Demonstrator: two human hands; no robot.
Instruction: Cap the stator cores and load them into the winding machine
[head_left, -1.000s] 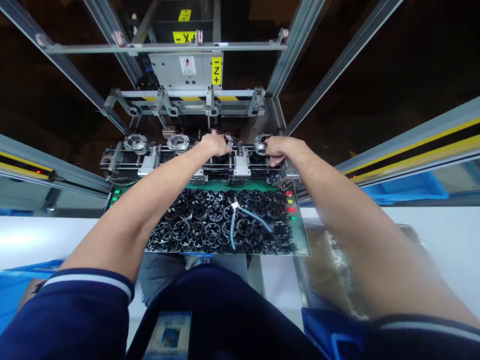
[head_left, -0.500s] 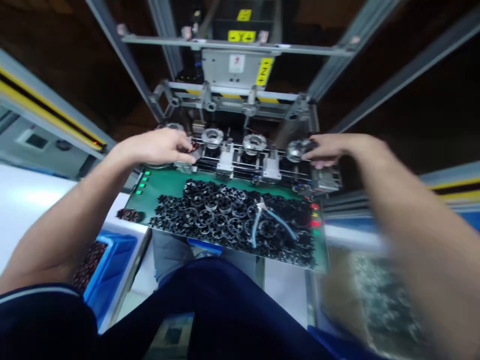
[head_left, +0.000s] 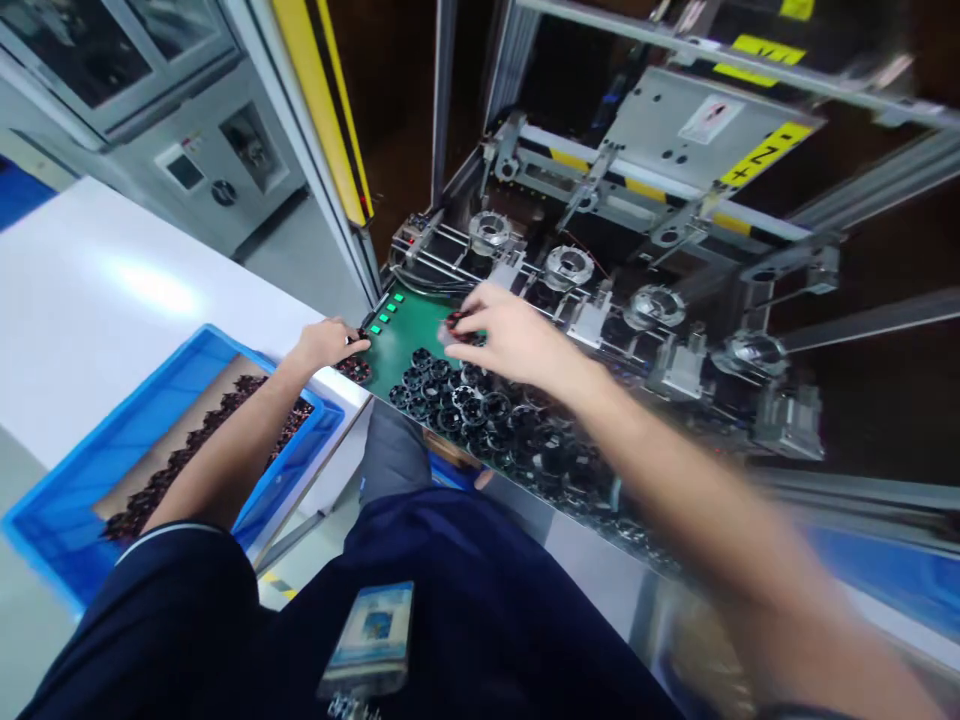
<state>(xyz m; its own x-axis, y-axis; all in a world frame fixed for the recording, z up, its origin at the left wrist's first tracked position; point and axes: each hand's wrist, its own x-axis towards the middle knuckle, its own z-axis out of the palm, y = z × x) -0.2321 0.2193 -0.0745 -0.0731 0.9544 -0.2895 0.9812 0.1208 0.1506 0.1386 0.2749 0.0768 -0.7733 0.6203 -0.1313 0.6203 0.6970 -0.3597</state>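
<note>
My right hand is closed round a wound stator, a small ring with dark and copper-coloured windings, just above the green work surface. At the white table's edge, my left hand has its fingers bent over a dark part, apparently another wound stator, mostly hidden under the fingertips. Right below those fingers lies a copper-and-black wound stator. Black toothed stator cores are crowded along the front of the green surface, and my right forearm covers some of them.
Behind them stands a machine with several round metal fixtures in a row. A blue bin of wound stators sits on the white table at left. A yellow-striped upright rises between table and machine.
The view has swung left. My left hand has gone from the leftmost fixture to the table edge; my right hand has left the rightmost fixture and crossed to the green surface's left part.
</note>
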